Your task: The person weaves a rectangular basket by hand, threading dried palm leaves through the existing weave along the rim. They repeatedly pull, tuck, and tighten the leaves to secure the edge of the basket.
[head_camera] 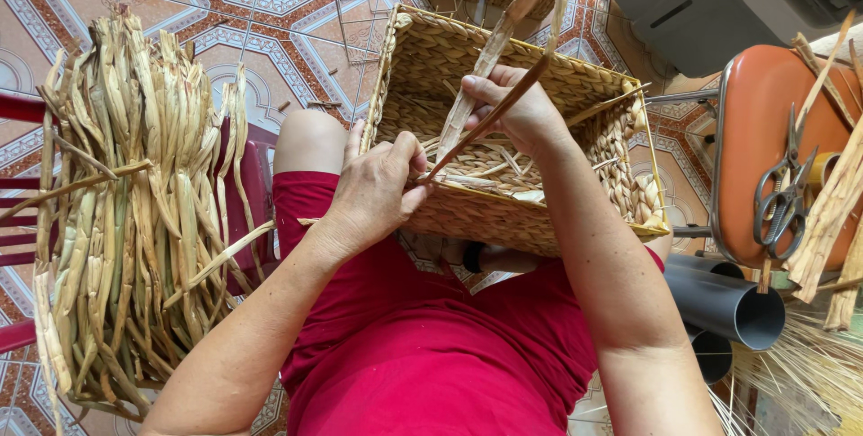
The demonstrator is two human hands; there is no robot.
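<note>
**Currently: both hands at the near rim of a woven basket**

The basket (575, 94) is rectangular, woven of dried plant strips, and rests on the person's lap with its opening facing the camera. Its near wall lies against the red shorts (431, 346).

The left hand (378, 189) sits at the near rim, fingers curled and closed against the weave; the thumb side touches the rim. Whether it pinches a strand cannot be told.

The right hand (521, 112) is inside the basket opening, just beside the left hand. Its fingers are closed around a flat strip (490, 54) that runs up and out of the basket toward the top of the view. A thin darker rod (490, 117) crosses under this hand and slants down toward the left hand.

Surroundings:
- A bundle (135, 202) of dried strips lies on a red chair (256, 193) to the left.
- An orange stool (764, 121) stands to the right; scissors (782, 198) and more strips lie on it.
- Grey pipes (728, 306) lie below the stool.
- The floor (261, 4) is patterned tile.
</note>
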